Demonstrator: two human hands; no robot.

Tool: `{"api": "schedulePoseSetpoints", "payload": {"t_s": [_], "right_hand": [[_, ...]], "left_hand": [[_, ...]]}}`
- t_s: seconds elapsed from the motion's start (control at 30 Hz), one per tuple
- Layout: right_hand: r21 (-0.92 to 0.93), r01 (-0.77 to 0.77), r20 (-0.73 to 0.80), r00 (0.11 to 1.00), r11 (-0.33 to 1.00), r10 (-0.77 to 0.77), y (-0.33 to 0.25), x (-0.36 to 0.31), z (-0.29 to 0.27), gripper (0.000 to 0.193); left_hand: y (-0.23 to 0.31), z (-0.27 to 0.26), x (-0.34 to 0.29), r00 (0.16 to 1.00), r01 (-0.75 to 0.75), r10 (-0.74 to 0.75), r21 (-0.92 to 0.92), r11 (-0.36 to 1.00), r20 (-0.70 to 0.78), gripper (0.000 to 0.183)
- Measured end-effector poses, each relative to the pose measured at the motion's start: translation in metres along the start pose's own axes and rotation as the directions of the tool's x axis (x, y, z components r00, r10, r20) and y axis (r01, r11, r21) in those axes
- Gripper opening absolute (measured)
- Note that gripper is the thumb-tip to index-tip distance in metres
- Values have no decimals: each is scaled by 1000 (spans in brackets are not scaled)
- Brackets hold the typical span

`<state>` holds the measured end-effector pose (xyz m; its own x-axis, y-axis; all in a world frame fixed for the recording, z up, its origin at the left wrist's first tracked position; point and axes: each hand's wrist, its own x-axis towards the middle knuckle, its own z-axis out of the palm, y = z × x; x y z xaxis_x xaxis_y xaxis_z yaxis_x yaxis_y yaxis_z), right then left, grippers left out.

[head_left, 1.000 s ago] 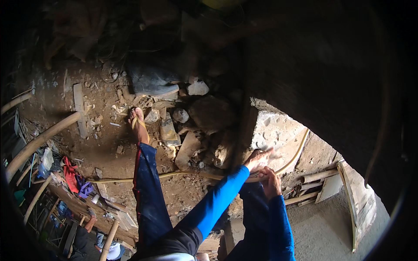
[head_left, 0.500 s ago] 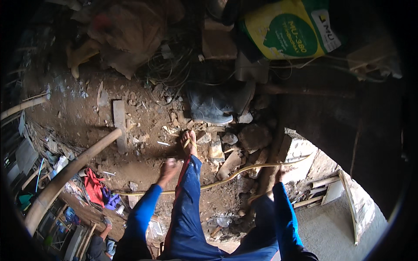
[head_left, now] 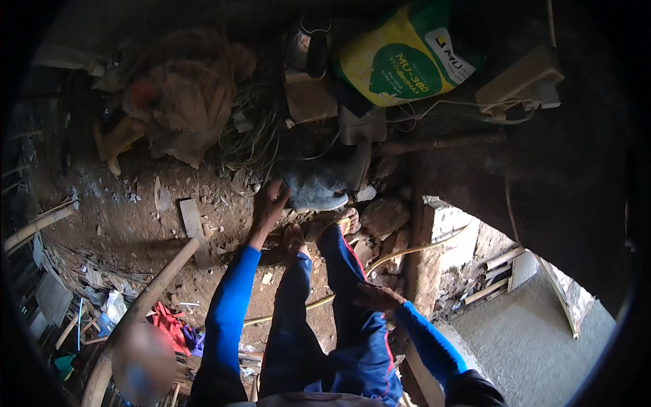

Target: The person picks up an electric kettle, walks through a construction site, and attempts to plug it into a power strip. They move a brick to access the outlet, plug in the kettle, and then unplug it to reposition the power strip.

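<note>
My left hand [head_left: 271, 203] reaches forward, fingers extended and thumb apart, at the left side of a dark grey rubber boot [head_left: 319, 198]. I cannot tell whether it touches the boot. Nothing shows in its palm. My right hand [head_left: 380, 297] lies on my right leg near the knee, its fingers stretched out. Below the boot, my two feet in flip-flops stand on dirt and broken stones. Behind my legs a yellow hose [head_left: 393, 256] runs across the ground and up over a pale wall edge on the right.
A bamboo pole [head_left: 146, 298] slants up from the lower left. Ahead lie tangled wire [head_left: 247, 132], a brown sack [head_left: 186, 95], a brick-like block [head_left: 310, 100] and a yellow-green bag [head_left: 393, 61]. Wet grey concrete [head_left: 522, 339] spreads at the right. A blurred person [head_left: 144, 364] appears lower left.
My left hand has moved forward to the boot. My right hand has left the wall edge by the hose and come onto my leg. My right foot has stepped up beside the left.
</note>
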<state>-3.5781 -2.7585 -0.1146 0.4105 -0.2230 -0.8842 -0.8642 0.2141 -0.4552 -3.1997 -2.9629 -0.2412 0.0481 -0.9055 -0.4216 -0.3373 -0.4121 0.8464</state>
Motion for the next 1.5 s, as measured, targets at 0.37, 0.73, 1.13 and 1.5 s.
{"api": "schedulePoseSetpoints", "payload": {"t_s": [0.37,0.73,1.13,1.5], "right_hand": [[471,-3,-572,760,882,308,54,41,-52,41],[367,81,-678,705,927,207,28,218,-159,37],[334,255,-790,601,908,122,-68,350,-321,38],[302,279,-932,285,911,222,-116,506,-459,66]], "left_hand": [[140,72,301,994,61,-71,-120,991,-87,53],[115,71,377,881,324,-132,-374,869,455,49],[154,-26,316,926,218,-77,-359,907,369,45],[150,-172,202,889,401,-362,-97,911,280,39]]}}
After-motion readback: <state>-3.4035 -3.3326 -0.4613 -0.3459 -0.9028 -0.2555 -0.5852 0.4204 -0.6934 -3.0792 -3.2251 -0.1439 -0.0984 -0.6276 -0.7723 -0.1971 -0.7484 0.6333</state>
